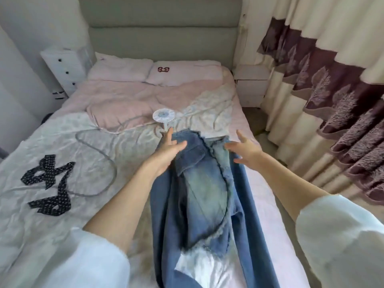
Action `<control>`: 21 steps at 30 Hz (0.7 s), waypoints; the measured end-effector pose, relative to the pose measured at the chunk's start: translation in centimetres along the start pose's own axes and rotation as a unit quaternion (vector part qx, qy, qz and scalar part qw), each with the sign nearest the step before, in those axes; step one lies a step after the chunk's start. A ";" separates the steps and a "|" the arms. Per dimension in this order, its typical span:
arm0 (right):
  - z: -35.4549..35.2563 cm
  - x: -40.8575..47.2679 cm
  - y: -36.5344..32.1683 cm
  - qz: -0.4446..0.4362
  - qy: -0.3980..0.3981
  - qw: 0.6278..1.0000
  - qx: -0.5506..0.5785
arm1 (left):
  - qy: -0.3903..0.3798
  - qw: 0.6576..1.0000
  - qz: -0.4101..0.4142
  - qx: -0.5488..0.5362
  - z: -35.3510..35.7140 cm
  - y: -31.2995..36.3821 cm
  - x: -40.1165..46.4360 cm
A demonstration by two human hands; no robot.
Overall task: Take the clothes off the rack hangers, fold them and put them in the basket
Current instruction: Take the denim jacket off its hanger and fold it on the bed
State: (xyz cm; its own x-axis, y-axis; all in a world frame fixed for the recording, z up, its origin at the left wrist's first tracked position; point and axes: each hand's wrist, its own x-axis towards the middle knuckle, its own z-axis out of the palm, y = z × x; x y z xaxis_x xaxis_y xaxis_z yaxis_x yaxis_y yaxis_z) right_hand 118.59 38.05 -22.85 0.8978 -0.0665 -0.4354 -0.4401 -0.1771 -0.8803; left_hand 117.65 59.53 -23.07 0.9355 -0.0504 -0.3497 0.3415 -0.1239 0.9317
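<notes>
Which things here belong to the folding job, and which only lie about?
Job: denim garment; left hand and right hand, both open at its far end.

Lying about: small fan, its cable, black dotted cloth, pillows, on the bed.

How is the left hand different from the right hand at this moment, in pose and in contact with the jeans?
The left hand rests on the far end of the jeans, on their left edge; the right hand hovers at their right edge, and contact there is unclear. The left hand's fingers lie fairly close together; the right hand's fingers are spread wide. Both are open and hold nothing.
</notes>
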 end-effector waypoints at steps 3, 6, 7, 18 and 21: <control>0.7 4.1 3.3 0.035 -0.014 0.996 -0.077 | -0.030 0.992 -0.056 0.107 1.7 -5.7 5.1; 0.2 7.0 10.9 0.113 0.007 0.982 -0.148 | -0.036 0.968 -0.149 0.197 2.8 -13.6 7.7; -0.1 7.4 13.5 0.138 0.009 0.976 -0.167 | -0.028 0.961 -0.174 0.211 3.0 -15.6 7.8; 6.8 9.9 29.6 0.199 -0.126 0.957 -0.167 | 0.017 0.858 -0.282 0.428 7.8 -30.4 6.6; 8.3 9.1 31.0 0.159 -0.105 0.966 -0.174 | 0.058 0.859 -0.200 0.467 6.2 -31.3 5.8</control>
State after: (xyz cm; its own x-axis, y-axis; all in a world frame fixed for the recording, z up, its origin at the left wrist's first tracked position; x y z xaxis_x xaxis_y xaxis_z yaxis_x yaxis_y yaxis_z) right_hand 113.00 40.12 -55.64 0.6790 0.0223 -0.7338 -0.6272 -0.5019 -0.5956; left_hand 111.86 56.93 -54.91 0.7811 0.2741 -0.5610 0.4676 -0.8522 0.2347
